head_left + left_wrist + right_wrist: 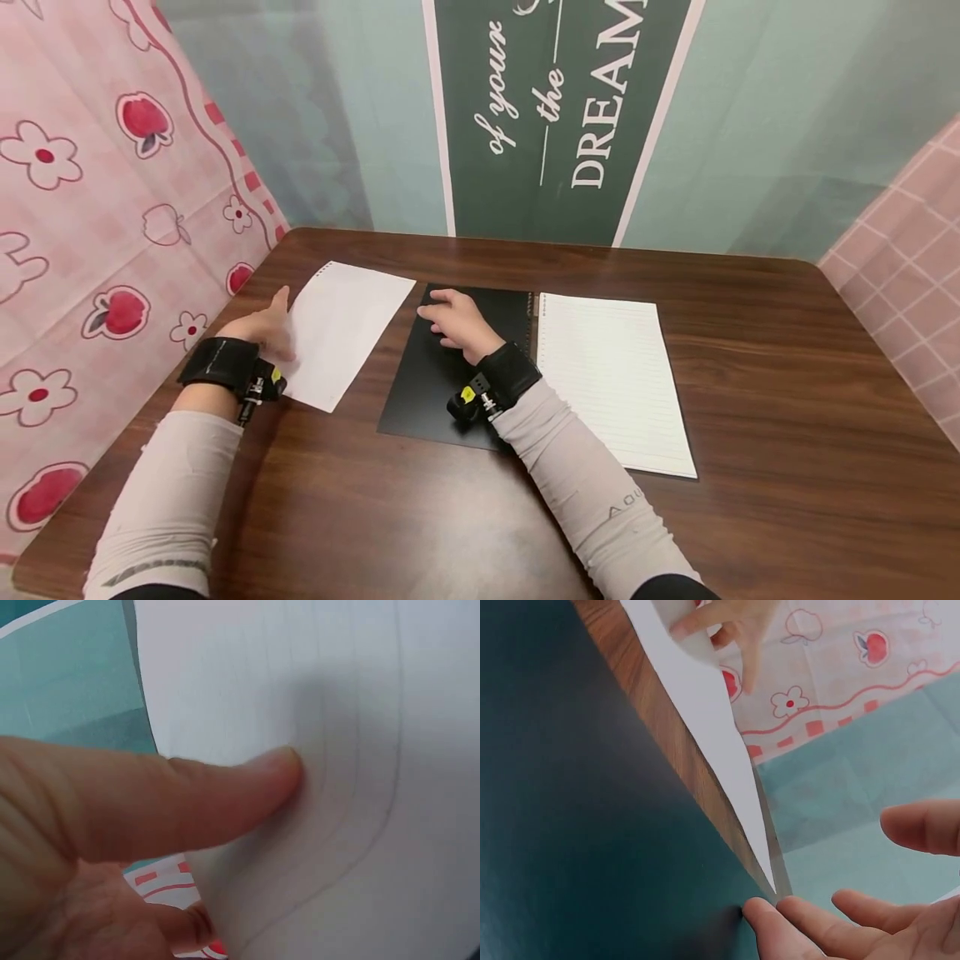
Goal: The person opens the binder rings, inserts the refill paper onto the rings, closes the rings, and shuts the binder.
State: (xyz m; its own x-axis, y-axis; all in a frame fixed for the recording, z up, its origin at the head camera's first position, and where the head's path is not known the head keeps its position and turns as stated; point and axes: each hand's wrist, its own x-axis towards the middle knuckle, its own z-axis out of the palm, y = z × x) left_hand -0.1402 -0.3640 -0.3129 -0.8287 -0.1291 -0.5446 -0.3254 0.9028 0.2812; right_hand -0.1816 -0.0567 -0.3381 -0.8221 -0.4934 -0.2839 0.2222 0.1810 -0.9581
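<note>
Brown table (pixel 787 358) lies beneath the left hand (pixel 266 329), pinching a white sheet (pixel 348 333); rightward of that grip, the right hand (pixel 461 323), unclenched, overlies a black cover (pixel 423 392).

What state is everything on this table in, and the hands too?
Notebook: open, lying on the table.
Black cover: opened out to the left.
Lined page: face up, no handwriting visible.
Loose sheet: separate from the notebook, curving where held.
Left hand: pinching the loose sheet, thumb on top.
Right hand: over the black cover, fingers extended, holding nothing; contact unclear.
</note>
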